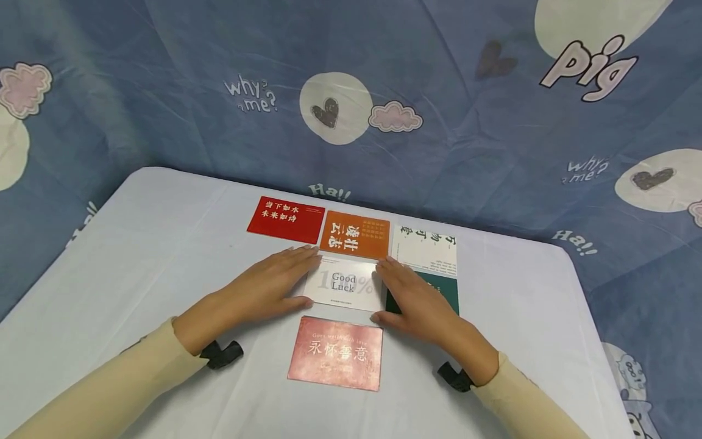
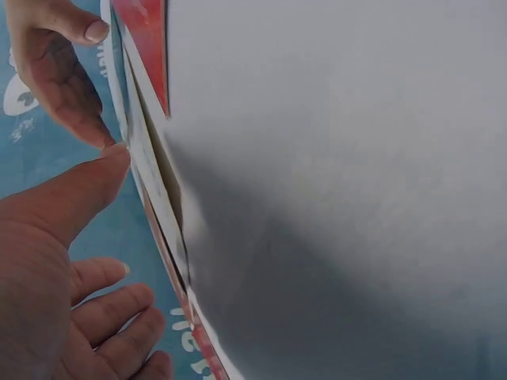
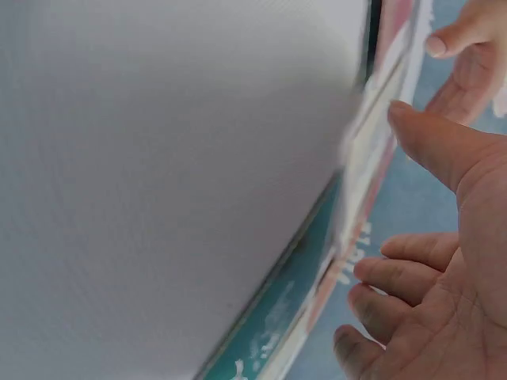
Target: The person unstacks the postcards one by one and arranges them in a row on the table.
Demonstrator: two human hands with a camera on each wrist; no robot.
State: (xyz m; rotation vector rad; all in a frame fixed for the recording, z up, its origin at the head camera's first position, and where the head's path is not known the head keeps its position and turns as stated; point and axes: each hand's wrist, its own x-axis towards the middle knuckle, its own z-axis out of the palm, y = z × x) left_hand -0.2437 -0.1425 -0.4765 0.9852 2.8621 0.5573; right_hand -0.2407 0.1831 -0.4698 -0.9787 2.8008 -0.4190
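Observation:
A white card (image 1: 344, 284) printed "Good Luck" lies between the two hands. At its left edge is my left hand (image 1: 274, 283), fingers extended and thumb tip by the lower left corner. Along the right edge lies my right hand (image 1: 419, 302), its fingers likewise straight and partly covering a dark green card (image 1: 443, 289). Both thumbs (image 2: 95, 186) (image 3: 436, 142) reach toward the white card's near edge in the wrist views; whether they press on it is hard to tell. Below sits a pink card (image 1: 336, 353) with white characters.
Behind the white card are a red card (image 1: 287, 221), an orange card (image 1: 355, 234) and a white card with green characters (image 1: 425, 249). All lie on a white-covered table (image 1: 181, 244). A blue patterned cloth (image 1: 351, 55) hangs behind it. Dark wrist mounts (image 1: 222, 355) sit under both wrists.

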